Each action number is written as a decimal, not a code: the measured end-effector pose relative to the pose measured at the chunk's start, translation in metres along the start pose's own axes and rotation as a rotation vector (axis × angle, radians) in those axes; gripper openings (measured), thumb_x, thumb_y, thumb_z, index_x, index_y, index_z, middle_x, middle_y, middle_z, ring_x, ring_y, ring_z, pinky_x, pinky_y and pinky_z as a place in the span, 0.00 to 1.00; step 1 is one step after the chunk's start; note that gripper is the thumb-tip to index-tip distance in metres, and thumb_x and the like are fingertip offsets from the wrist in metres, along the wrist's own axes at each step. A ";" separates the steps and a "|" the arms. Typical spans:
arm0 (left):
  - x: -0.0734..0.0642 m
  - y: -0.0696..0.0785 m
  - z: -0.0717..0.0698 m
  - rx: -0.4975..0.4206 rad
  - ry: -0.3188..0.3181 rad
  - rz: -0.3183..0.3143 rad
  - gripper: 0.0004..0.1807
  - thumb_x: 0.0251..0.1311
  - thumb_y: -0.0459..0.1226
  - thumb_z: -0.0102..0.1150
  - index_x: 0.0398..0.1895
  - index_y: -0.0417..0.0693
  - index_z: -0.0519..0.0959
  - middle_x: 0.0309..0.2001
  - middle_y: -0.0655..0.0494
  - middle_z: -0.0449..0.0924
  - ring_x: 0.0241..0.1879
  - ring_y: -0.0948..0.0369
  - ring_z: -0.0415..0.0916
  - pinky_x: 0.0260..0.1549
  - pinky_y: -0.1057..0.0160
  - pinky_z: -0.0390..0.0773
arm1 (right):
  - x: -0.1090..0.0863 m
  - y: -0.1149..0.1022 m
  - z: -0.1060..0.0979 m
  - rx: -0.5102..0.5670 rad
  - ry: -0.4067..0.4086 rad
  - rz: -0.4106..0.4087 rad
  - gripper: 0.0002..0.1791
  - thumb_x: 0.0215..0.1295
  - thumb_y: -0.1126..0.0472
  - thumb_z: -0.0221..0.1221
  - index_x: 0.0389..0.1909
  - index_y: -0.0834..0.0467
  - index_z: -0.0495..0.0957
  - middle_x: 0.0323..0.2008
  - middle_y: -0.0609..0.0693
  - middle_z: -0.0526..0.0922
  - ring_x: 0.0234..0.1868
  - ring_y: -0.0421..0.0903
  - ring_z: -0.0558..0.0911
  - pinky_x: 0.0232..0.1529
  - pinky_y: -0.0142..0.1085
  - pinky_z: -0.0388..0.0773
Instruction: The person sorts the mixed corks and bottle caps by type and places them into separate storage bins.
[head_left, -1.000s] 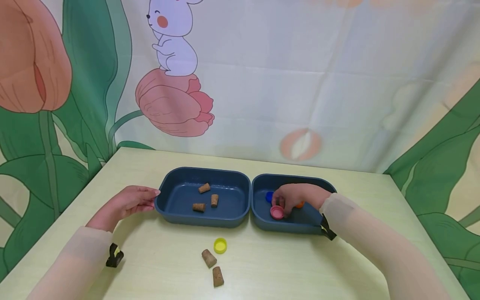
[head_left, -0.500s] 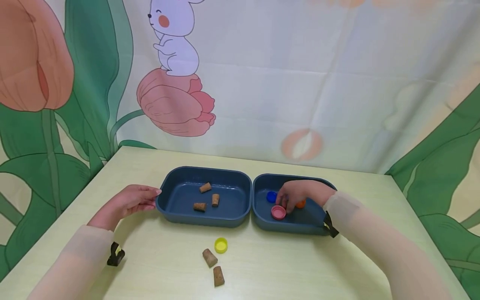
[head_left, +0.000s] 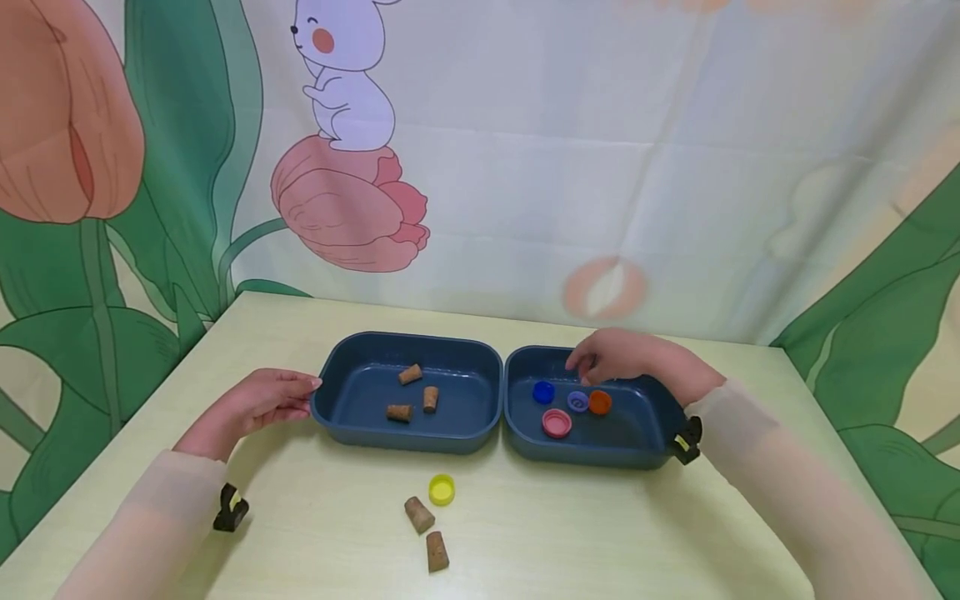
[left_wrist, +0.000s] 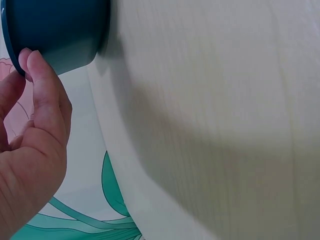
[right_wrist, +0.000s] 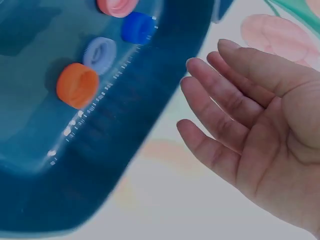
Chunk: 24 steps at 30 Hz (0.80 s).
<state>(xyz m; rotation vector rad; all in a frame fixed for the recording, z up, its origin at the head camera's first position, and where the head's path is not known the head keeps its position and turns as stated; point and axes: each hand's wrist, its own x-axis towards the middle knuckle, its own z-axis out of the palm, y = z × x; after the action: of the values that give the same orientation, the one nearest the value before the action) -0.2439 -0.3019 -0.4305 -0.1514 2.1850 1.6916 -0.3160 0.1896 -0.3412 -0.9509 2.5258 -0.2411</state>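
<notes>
My left hand (head_left: 266,404) pinches the left end rim of a dark blue tray (head_left: 405,444); the left wrist view shows thumb and fingertips at that rim. Inside this tray lie three corks, one of them a brown cork (head_left: 410,374). My right hand (head_left: 618,354) hovers over the back of a second blue tray (head_left: 585,456), its fingers loosely bent and holding nothing in the right wrist view. That tray holds several bottle caps: a dark blue cap (head_left: 543,392), a lilac cap (head_left: 577,402), an orange cap (right_wrist: 77,85) and a pink cap (head_left: 557,423).
On the pale wooden table in front of the trays lie a yellow bottle cap (head_left: 442,490), a cork (head_left: 419,515) and another cork (head_left: 437,552). The two trays stand side by side. A printed curtain (head_left: 487,167) hangs behind the table.
My right hand has moved up and back from the caps in the right tray, uncovering the lilac cap. The left hand has stayed at its tray's rim.
</notes>
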 end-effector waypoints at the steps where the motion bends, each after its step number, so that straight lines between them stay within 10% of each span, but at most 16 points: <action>1: 0.000 0.000 0.000 0.000 0.000 0.000 0.21 0.76 0.39 0.53 0.59 0.28 0.74 0.26 0.65 0.82 0.28 0.70 0.81 0.34 0.73 0.86 | -0.004 -0.001 -0.002 0.002 0.024 -0.004 0.20 0.71 0.65 0.60 0.61 0.68 0.78 0.50 0.60 0.87 0.49 0.51 0.85 0.58 0.46 0.84; 12: 0.002 -0.002 0.000 0.000 -0.002 -0.004 0.21 0.76 0.39 0.53 0.59 0.28 0.74 0.26 0.65 0.82 0.28 0.70 0.81 0.34 0.73 0.86 | -0.042 -0.012 -0.007 0.044 0.302 -0.012 0.13 0.74 0.62 0.58 0.52 0.62 0.83 0.47 0.55 0.89 0.48 0.52 0.85 0.54 0.49 0.84; 24: 0.001 -0.001 -0.001 -0.003 -0.003 -0.002 0.20 0.76 0.39 0.54 0.59 0.29 0.75 0.27 0.65 0.82 0.28 0.70 0.81 0.34 0.73 0.86 | -0.074 -0.046 0.012 0.169 0.432 -0.029 0.12 0.73 0.60 0.61 0.51 0.60 0.84 0.43 0.51 0.89 0.41 0.43 0.84 0.46 0.37 0.83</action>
<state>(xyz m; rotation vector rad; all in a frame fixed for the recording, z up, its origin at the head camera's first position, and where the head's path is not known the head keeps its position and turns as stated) -0.2449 -0.3027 -0.4313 -0.1522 2.1791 1.6933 -0.2337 0.2041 -0.3133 -0.9501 2.8161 -0.7260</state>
